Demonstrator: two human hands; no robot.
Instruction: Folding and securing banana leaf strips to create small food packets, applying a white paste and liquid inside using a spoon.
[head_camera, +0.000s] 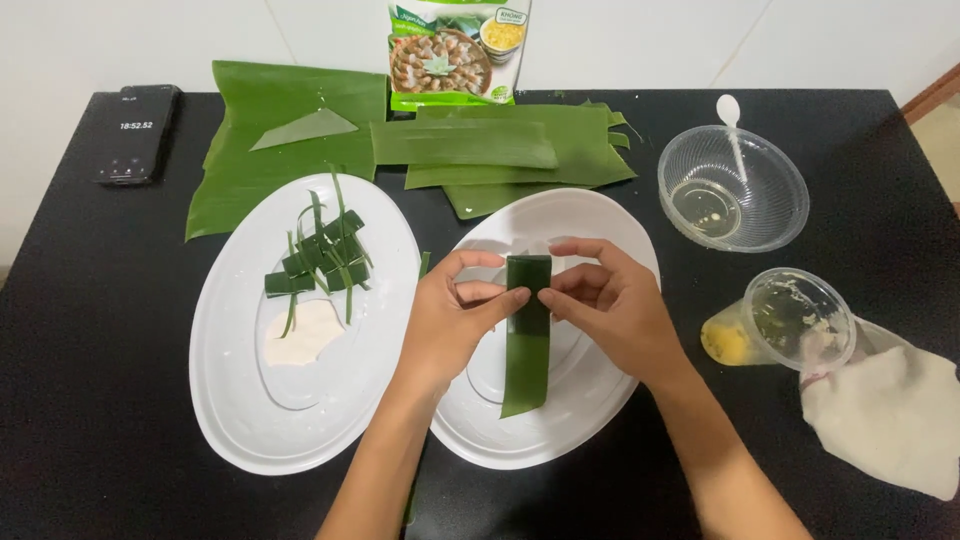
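- We take this for a home kitchen or dining corner, set up for making food by hand.
- We see a black surface against a plain white wall, more household than trade.
- Cut banana leaves lie spread at the back, beside a printed food mix packet.
- Two white oval plates serve as work trays; one carries small folded leaf parcels and a lump of white dough.
- A clear plastic bowl with a spoon, a plastic cup with yellow filling and a phone complete the domestic look.
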